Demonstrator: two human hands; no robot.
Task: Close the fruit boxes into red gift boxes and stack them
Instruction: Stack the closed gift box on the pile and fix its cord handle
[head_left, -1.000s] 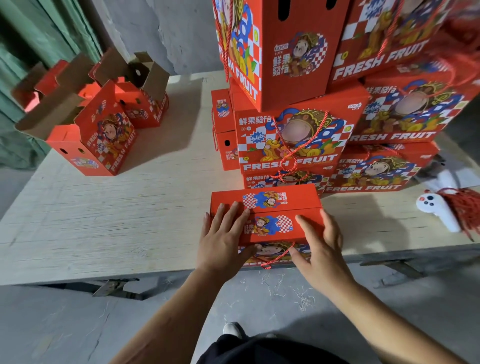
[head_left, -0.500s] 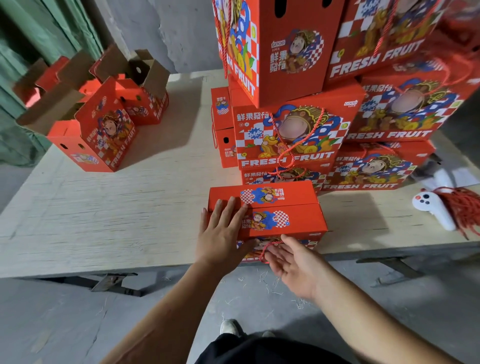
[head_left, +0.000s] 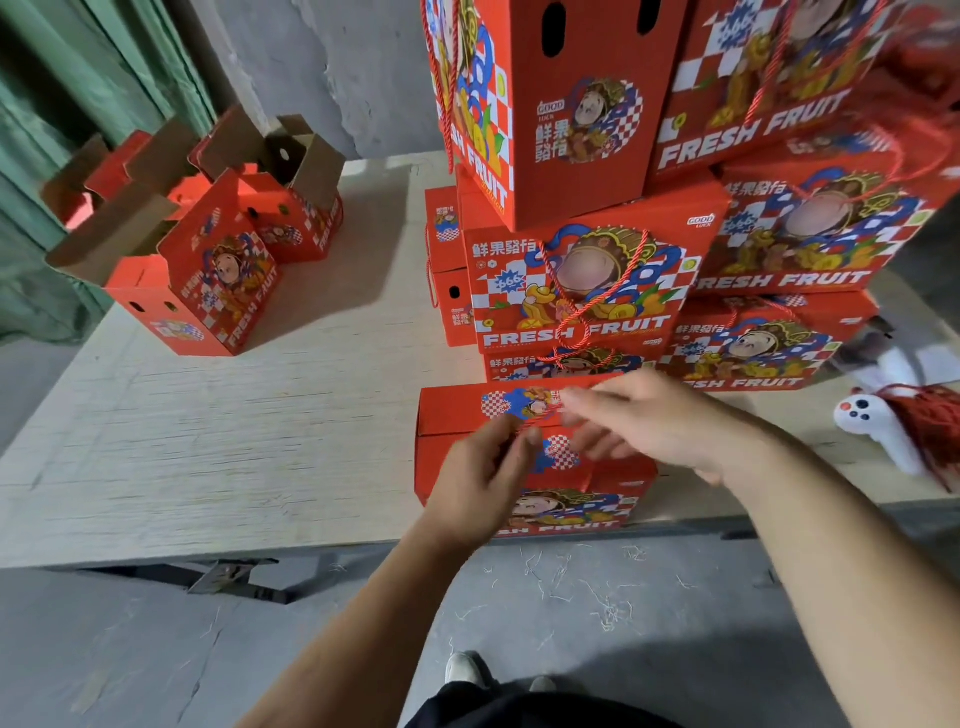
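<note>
A closed red gift box lies flat at the table's front edge, just in front of a tall stack of closed red "FRESH FRUIT" boxes. Both my hands hover over its top. My left hand has its fingers curled, with thumb and forefinger meeting near the lid's middle. My right hand reaches in from the right, fingertips toward the left hand. A thin red cord seems pinched between them, though motion blur hides the grip. No cord loop hangs on the box's front face.
Open red boxes with raised brown flaps stand at the table's back left. A white controller and a bundle of red cords lie at the right. Grey floor runs below the front edge.
My right hand left the lid, scooped under the cord loop at the box's front, then rose over the top. My left hand lifted from flat on the lid and curled.
</note>
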